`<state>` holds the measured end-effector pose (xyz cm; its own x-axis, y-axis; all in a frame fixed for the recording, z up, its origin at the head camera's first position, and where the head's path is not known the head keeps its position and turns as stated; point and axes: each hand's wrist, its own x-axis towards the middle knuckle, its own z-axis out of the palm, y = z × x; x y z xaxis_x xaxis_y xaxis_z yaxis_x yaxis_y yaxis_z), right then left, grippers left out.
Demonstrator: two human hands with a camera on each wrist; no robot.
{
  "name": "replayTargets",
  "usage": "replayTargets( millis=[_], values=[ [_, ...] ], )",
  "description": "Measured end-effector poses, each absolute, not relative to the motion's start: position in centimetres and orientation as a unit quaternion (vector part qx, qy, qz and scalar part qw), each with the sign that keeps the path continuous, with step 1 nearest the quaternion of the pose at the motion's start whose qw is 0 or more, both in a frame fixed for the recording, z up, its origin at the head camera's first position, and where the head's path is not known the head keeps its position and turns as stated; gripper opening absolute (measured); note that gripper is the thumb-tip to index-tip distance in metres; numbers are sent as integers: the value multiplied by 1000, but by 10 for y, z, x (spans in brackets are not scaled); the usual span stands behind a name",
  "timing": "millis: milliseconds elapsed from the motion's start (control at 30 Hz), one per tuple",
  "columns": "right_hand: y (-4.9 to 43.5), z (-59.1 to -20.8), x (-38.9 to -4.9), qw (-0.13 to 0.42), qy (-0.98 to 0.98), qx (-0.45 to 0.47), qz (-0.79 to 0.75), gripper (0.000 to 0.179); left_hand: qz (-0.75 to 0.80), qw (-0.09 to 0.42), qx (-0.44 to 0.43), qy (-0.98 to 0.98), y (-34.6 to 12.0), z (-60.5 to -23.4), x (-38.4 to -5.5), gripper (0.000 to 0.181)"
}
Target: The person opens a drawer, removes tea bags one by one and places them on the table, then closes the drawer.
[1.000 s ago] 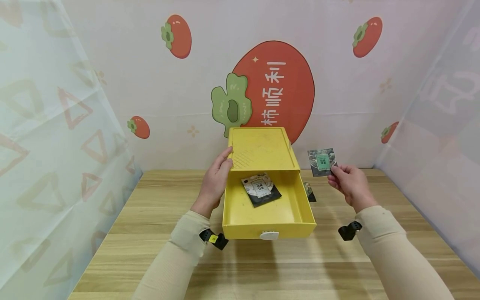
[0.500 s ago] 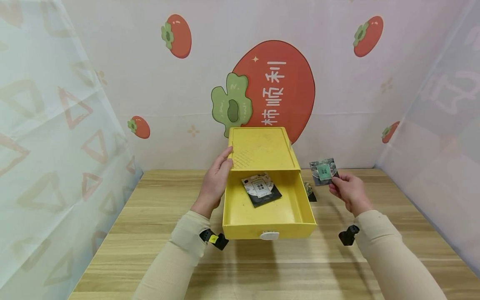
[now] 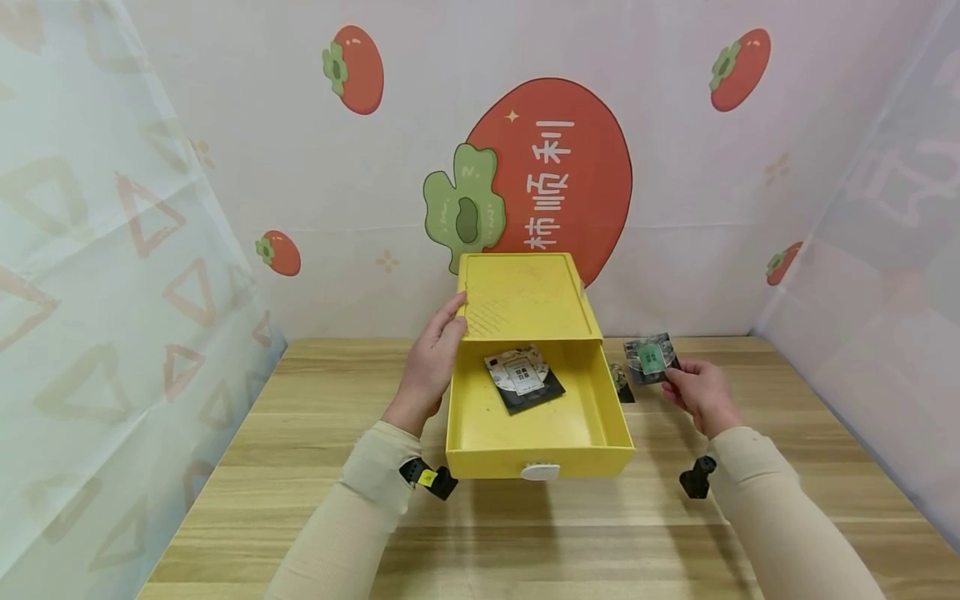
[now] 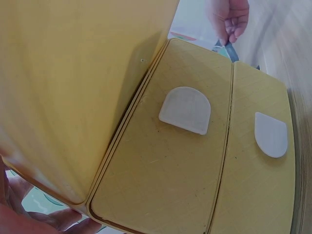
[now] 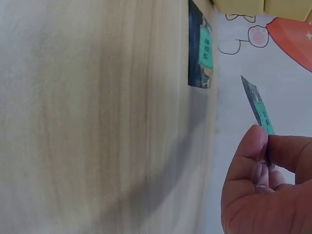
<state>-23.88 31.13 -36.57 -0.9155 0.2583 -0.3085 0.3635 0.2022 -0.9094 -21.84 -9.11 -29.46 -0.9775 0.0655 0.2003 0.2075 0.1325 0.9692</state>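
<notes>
A small dark packet (image 3: 651, 359) with a green label is pinched by its edge between the thumb and fingers of the right hand (image 3: 699, 392), held just above the table (image 3: 300, 450), to the right of the yellow box (image 3: 525, 300). A second green-labelled packet (image 3: 619, 382) lies on the wood beside the drawer (image 3: 536, 417), which stands pulled out with a white-labelled packet (image 3: 522, 377) inside. The left hand (image 3: 433, 360) rests against the box's left side, fingers straight and together.
</notes>
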Motion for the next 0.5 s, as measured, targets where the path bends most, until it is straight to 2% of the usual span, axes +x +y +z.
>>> replayTargets(
  millis=[333,500],
  values=[
    [319,-378,-233,46,778,207,-591,47,-651,54,-91,-752,-91,-294,-217,49],
    [323,-387,-233,42,772,226,-593,42,-651,56,-90,-752,-91,-295,-218,50]
  ],
)
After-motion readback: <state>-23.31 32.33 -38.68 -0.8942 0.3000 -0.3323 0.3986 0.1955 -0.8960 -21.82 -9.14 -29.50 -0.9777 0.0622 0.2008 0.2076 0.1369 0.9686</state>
